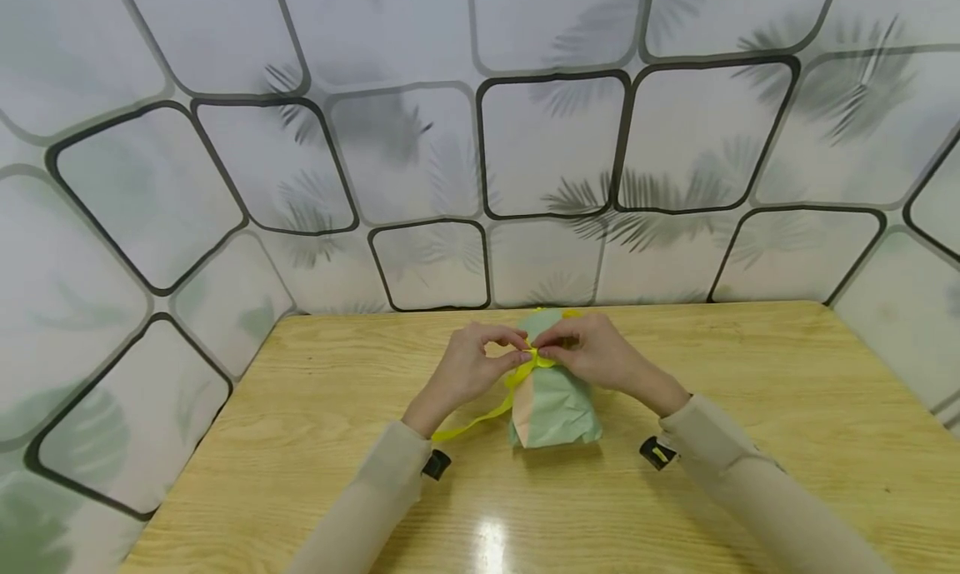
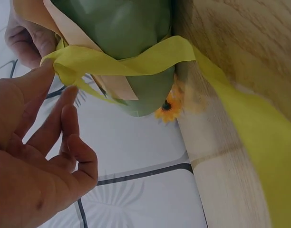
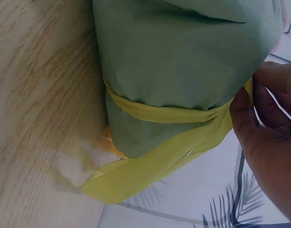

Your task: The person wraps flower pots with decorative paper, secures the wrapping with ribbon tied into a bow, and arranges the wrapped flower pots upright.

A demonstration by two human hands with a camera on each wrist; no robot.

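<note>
A bouquet wrapped in pale green paper (image 1: pixel 561 409), with a peach inner fold (image 1: pixel 522 411), lies on the table in front of me. A yellow ribbon (image 2: pixel 157 59) runs around its narrower part and gathers at a knot on top. My left hand (image 1: pixel 472 361) pinches the ribbon at the knot between thumb and forefinger, its other fingers loosely bent. From the opposite side my right hand (image 1: pixel 592 353) pinches the ribbon there too, fingertips close to the left ones. An orange flower (image 2: pixel 167 108) shows at the far end of the wrap, mostly hidden by the paper in the right wrist view.
The wooden table (image 1: pixel 300 474) ends at a wall covering (image 1: pixel 555 149) with dark outlined squares and leaf prints. One long ribbon tail trails toward my left wrist; another ribbon loop (image 3: pixel 121 183) hangs beyond the bouquet. Dark wrist devices (image 1: pixel 658 452) sit under both sleeves.
</note>
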